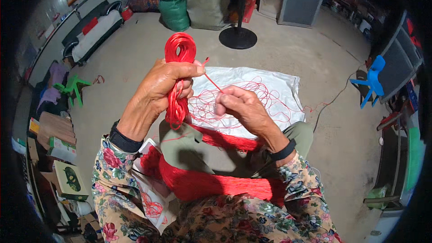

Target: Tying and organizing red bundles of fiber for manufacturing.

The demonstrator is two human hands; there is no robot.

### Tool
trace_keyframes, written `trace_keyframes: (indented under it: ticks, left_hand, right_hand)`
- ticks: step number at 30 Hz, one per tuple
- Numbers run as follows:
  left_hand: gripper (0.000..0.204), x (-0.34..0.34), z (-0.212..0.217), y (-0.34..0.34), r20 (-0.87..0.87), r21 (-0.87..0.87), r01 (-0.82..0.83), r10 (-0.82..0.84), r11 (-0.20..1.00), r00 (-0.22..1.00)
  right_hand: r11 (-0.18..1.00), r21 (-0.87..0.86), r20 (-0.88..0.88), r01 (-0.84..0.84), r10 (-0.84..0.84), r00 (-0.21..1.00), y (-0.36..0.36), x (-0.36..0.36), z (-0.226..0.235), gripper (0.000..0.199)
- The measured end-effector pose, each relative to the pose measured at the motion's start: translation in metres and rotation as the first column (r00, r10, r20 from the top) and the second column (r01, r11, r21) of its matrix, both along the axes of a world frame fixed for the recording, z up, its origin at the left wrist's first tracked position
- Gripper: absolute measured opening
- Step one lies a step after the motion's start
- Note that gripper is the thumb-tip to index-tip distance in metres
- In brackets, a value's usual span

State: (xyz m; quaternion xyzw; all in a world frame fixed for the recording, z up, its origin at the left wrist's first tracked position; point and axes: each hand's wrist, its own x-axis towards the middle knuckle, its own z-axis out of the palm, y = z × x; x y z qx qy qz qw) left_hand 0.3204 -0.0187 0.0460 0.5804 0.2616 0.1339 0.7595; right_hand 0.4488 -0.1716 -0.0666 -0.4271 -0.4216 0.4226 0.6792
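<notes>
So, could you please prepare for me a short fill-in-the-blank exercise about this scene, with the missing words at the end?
1. The hand gripping the looped bundle of red cord is the person's ____ one.
2. The other hand pinches a thin strand coloured ____.
3. The sheet spread on the floor is coloured ____.
4. Of the two bulging sacks at the back, the left one is coloured ____.

Missing words: left; red; white; green.
</notes>
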Motion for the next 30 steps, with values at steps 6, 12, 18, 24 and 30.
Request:
trace_keyframes:
  ticks: [6,12,18,24,30]
  left_hand:
    - [0.013,0.019,-0.031,0.011,-0.042,-0.032,0.038,-0.039,0.999,0.998]
    - [0.023,0.021,-0.055,-0.003,-0.009,-0.16,0.096,-0.099,0.982,0.995]
    - [0.026,0.03,-0.082,-0.032,0.08,-0.215,0.322,-0.312,0.922,0.947]
    - [0.02,0.029,-0.106,-0.033,0.056,-0.241,0.454,-0.455,0.858,0.889]
    - [0.029,0.015,-0.104,-0.022,-0.138,-0.194,0.414,-0.442,0.89,0.886]
  right_hand:
    - [0.971,-0.236,-0.128,0.036,-0.067,0.989,-0.055,0.047,-0.005,0.028]
    - [0.899,-0.181,0.583,0.399,-0.228,0.779,-0.061,0.07,-0.006,0.023]
    - [0.956,-0.226,0.604,0.187,-0.013,0.797,-0.041,0.045,0.02,0.021]
    - [0.955,-0.266,0.589,0.128,0.057,0.806,-0.041,0.028,0.032,0.017]
    - [0.92,-0.358,0.72,0.158,0.165,0.674,-0.048,0.024,0.049,0.022]
